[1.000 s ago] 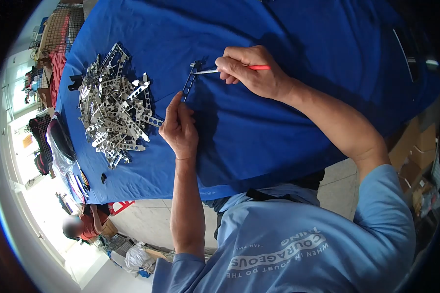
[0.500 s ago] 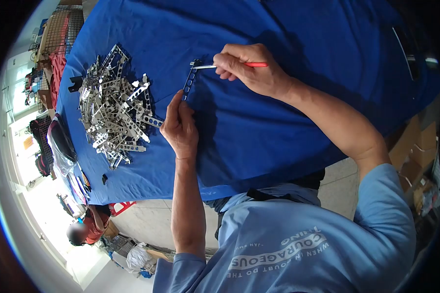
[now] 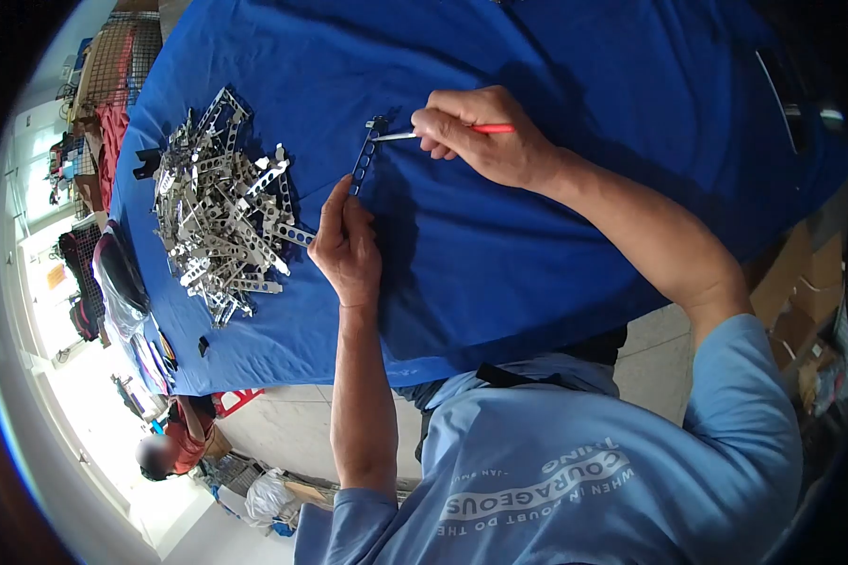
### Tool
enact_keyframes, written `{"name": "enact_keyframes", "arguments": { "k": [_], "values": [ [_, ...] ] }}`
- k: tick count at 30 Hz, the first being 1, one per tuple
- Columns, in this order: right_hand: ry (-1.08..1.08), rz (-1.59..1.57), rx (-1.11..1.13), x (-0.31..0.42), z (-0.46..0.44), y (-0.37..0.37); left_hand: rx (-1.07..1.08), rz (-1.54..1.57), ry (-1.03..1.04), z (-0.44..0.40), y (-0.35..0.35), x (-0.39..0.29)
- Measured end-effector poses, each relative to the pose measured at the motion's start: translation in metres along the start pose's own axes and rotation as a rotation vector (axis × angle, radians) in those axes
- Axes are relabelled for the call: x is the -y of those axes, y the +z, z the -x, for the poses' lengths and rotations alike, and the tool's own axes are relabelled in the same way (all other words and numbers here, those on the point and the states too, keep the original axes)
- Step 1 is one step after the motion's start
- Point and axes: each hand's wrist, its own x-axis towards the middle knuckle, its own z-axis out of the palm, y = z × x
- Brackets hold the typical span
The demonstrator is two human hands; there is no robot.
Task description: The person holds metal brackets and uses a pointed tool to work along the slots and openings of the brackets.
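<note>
A thin metal strip with a row of round holes is pinched at its lower end by my left hand, above the blue cloth. My right hand is closed around a thin tool with a red handle. The tool's pale shaft points left, and its tip is at the strip near the upper end. Left of my left hand lies a heap of perforated metal pieces; one strip from it reaches close to my left fingers.
A dark flat object with a pale edge lies at the table's far right. A small black piece sits near the lower left edge. Another person in red is beyond the table at lower left. Cardboard boxes stand at right.
The tool tip has shifted slightly along the strip, up and then back down. My left hand has stayed almost still. The other person has moved slightly right and down.
</note>
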Motion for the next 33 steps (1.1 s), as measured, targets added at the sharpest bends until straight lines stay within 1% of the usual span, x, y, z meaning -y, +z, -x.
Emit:
{"name": "enact_keyframes", "arguments": {
  "k": [2,5,8,11,14,17,20,23,26,29,33],
  "values": [
    [-0.02,-0.026,-0.03,-0.0004,-0.0015,-0.0018,0.0,-0.006,-0.014,-0.0001,0.0,-0.0019],
    [-0.117,0.039,0.005,0.001,-0.0008,0.0014,-0.002,-0.011,-0.012,-0.0002,0.0003,-0.0018],
    [0.005,-0.015,-0.028,-0.001,-0.0003,0.0013,-0.005,-0.011,-0.01,-0.0004,0.0006,-0.002],
    [0.016,-0.074,-0.015,0.0029,0.001,-0.0007,-0.005,-0.025,-0.008,-0.0006,0.0006,-0.0024],
    [-0.093,0.036,0.034,-0.0002,-0.0009,0.0007,0.0,-0.023,-0.009,-0.0005,0.0007,-0.0026],
    [0.022,0.018,-0.025,0.0015,-0.0005,0.0019,-0.011,-0.019,0.002,-0.0007,0.0007,0.0021],
    [0.012,-0.039,-0.012,0.0039,0.0004,-0.0018,-0.018,-0.021,0.008,-0.001,0.0007,0.002],
    [-0.068,0.065,0.031,0.0036,-0.0009,0.0007,-0.013,-0.028,0.007,-0.0012,0.0002,0.0014],
    [0.003,0.029,-0.031,0.0012,-0.0005,0.0025,-0.017,-0.029,0.003,-0.0009,0.0007,0.0016],
    [0.022,-0.004,-0.006,0.0067,0.001,-0.0024,-0.02,-0.039,-0.001,-0.0005,0.0005,-0.0002],
    [-0.052,0.023,0.029,0.0018,-0.001,0.0018,-0.022,-0.042,0.011,-0.0011,0.0005,-0.0004]
  ]
}}
